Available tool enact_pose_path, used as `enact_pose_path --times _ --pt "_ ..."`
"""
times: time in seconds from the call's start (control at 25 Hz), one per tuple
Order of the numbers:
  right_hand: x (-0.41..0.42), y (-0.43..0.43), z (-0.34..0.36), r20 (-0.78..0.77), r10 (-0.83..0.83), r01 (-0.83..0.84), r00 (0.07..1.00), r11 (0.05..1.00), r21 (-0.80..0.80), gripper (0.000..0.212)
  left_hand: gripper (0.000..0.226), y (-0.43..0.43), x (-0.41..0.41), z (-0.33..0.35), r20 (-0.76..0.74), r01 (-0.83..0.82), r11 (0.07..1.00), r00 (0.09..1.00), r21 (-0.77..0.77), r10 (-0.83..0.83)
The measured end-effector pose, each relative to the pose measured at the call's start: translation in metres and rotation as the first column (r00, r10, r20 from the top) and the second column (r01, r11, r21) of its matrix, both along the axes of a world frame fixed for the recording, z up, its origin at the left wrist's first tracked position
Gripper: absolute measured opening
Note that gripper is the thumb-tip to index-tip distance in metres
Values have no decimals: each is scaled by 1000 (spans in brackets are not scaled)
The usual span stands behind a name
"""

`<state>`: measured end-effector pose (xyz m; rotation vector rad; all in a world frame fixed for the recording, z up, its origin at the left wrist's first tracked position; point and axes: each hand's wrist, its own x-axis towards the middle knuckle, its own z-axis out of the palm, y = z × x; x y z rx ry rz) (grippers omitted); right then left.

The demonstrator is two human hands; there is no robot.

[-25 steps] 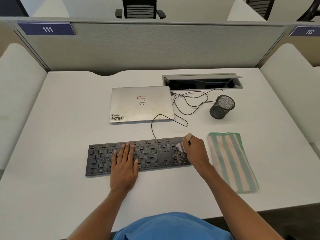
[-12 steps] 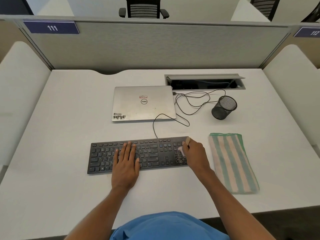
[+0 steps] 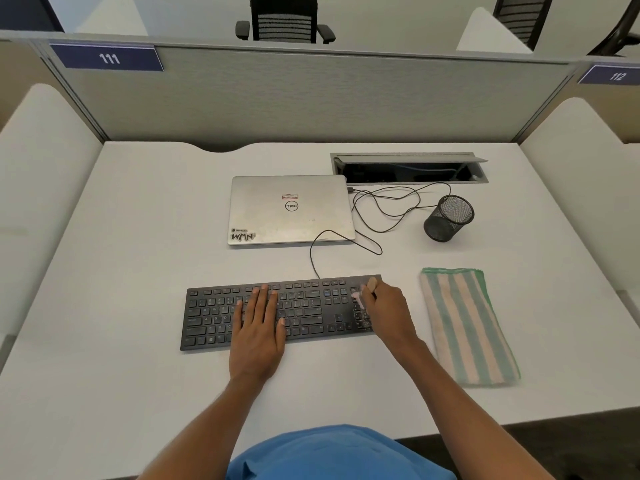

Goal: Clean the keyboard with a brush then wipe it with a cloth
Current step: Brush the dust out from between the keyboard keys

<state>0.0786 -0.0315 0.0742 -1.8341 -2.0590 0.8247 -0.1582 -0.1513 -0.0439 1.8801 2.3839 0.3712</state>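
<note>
A black keyboard [image 3: 214, 317] lies flat near the front of the white desk. My left hand [image 3: 258, 327] rests on its middle keys with fingers straight. My right hand [image 3: 389, 315] grips a small brush [image 3: 371, 283] with a pale wooden handle; its light bristles touch the number pad at the keyboard's right end. A folded cloth [image 3: 465, 323] with green and peach stripes lies on the desk just right of the keyboard, untouched.
A closed silver laptop [image 3: 291, 209] sits behind the keyboard. Black cables [image 3: 381, 206] loop from it towards an open cable hatch [image 3: 408, 168]. A black mesh pen cup [image 3: 448, 218] stands behind the cloth. Grey partition walls [image 3: 311, 98] enclose the desk.
My right hand and the brush have shifted slightly over the number pad. The left hand stays on the keys. The view has moved a little.
</note>
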Motion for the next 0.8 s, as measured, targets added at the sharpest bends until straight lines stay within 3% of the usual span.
enact_pose_path --times 0.2,0.32,0.48,0.72,0.8 --pt "3 18 17 61 16 -13 998 999 -52 34 63 -1 1 0 5 6 1000 1000 6 -6" --pt "-8 24 38 -93 30 -44 995 988 -151 34 63 0 0 0 10 7 1000 1000 7 -7" --pt "-17 22 41 -219 162 -223 962 930 -291 23 63 0 0 -1 11 14 1000 1000 10 -14" --pt "6 40 33 -123 -27 -11 992 954 -298 41 63 -1 -1 0 13 15 1000 1000 6 -15" --pt "-4 37 36 -141 3 -42 990 961 -275 35 63 -1 0 0 14 15 1000 1000 4 -15"
